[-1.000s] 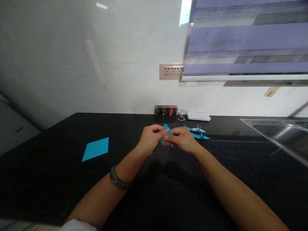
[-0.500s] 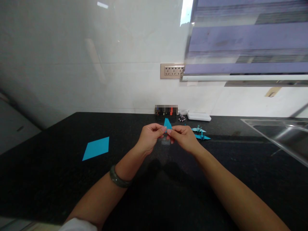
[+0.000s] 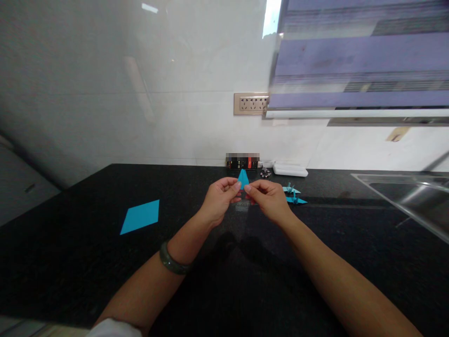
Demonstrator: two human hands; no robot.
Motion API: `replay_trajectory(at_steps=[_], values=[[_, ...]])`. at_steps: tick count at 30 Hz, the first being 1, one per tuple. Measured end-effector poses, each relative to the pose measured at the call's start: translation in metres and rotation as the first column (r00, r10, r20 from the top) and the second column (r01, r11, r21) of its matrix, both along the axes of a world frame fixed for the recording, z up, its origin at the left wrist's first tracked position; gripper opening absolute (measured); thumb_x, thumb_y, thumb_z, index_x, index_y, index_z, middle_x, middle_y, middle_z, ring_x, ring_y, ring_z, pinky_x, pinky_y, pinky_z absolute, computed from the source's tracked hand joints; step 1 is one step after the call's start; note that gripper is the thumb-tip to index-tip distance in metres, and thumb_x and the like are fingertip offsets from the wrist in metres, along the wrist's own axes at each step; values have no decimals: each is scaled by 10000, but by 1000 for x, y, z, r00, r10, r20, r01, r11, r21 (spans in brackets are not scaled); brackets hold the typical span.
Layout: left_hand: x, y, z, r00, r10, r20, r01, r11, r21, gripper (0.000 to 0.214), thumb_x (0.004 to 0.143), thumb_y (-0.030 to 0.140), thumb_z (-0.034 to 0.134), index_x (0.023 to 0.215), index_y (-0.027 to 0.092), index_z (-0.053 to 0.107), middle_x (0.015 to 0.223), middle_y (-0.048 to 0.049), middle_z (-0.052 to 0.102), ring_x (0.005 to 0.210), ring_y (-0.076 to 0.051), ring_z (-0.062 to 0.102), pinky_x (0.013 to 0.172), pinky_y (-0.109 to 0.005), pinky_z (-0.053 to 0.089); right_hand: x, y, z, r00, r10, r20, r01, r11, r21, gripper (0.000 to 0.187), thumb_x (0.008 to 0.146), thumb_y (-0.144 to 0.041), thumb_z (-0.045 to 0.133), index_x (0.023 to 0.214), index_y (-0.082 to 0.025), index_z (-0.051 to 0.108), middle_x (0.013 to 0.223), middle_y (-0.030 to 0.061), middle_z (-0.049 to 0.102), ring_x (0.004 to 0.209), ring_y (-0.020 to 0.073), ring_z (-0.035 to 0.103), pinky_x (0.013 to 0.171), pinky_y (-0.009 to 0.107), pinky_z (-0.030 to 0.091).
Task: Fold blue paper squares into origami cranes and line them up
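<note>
Above the black counter I hold up a small piece of folded blue paper (image 3: 243,179), its narrow end pointing away from me. My left hand (image 3: 222,196) pinches its left edge between thumb and fingers, and a dark bangle circles that forearm. On the other edge, my right hand (image 3: 269,199) is closed on the lower right corner with thumb and forefinger. Two folded paper cranes lie just beyond my right hand, a pale one (image 3: 290,189) behind a deeper blue one (image 3: 296,200). Off to the left rests a flat blue paper sheet (image 3: 142,216).
At the wall stand a black device with a lit display (image 3: 242,163), a small beaded-looking object (image 3: 265,173) and a white oblong case (image 3: 290,170). A steel sink (image 3: 414,196) is set into the counter (image 3: 87,262) at right. Sockets (image 3: 251,104) sit on the wall.
The folded paper has risen slightly and its pointed end has closed up a little. My right fingers have shifted slightly on its lower edge. The sheet and cranes have stayed put.
</note>
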State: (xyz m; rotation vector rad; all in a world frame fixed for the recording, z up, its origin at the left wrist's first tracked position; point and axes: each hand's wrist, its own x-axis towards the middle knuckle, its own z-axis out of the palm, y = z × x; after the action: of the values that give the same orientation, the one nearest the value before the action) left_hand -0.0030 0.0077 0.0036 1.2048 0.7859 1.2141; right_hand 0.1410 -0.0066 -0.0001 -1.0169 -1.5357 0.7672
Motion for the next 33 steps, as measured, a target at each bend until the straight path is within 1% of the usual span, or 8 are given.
replay_trajectory(at_steps=[2,4,8,13,18,23,27,33], values=[[0,0,1,1000,7,19,-7,1000,-6,272,626,342,695,778,134,608,710,-3,598,614,-76,546,562,-196,460,0,-1,1,999,-25,49,23,999,26,250,720,-391,595,669,-148,622,541,-1,571,463,92,464,444,217,355],[0,0,0,999,17,38,-17,1000,-5,260,615,336,704,732,126,606,670,3,593,575,-67,534,544,-189,452,0,-2,2,997,9,78,-11,1000,25,244,721,-384,596,667,-148,623,537,-4,561,468,92,464,447,218,355],[0,1,-2,998,0,57,0,1000,0,240,633,325,694,705,114,604,609,12,560,529,-55,499,498,-175,434,-1,-2,4,996,85,-22,-85,996,-7,220,719,-370,606,728,-151,598,587,-10,568,473,84,478,462,220,382],[1,-1,-1,993,-45,112,47,999,-19,249,660,291,677,814,128,570,673,0,577,565,-66,531,525,-187,464,-1,-3,5,987,123,-100,-125,992,-18,206,721,-355,609,736,-152,578,599,-14,573,465,78,485,469,225,396],[1,-3,1,988,-67,139,60,997,51,282,664,269,675,825,183,460,645,44,554,578,-83,561,537,-205,480,2,-3,7,981,152,-124,-156,988,-15,215,725,-364,606,731,-151,574,606,-12,576,466,77,490,475,230,398],[1,-2,0,992,-87,91,78,993,93,338,650,241,688,923,157,508,736,5,596,627,-89,575,575,-215,484,4,0,5,983,153,-103,-156,988,-16,230,740,-376,585,749,-146,569,619,-8,570,471,75,485,465,224,397],[1,-1,0,1000,-1,28,-4,984,178,322,634,230,697,882,146,509,674,12,602,594,-86,565,591,-217,466,2,3,1,989,65,-133,-63,998,26,213,713,-339,618,817,-168,547,655,-19,547,500,77,474,455,214,393],[2,-2,0,974,192,-122,-133,916,379,242,654,226,670,800,172,485,630,38,563,579,-82,553,554,-185,416,0,3,-1,995,12,-98,-3,995,96,179,717,-287,620,843,-194,533,666,-22,518,519,85,451,467,223,383]])
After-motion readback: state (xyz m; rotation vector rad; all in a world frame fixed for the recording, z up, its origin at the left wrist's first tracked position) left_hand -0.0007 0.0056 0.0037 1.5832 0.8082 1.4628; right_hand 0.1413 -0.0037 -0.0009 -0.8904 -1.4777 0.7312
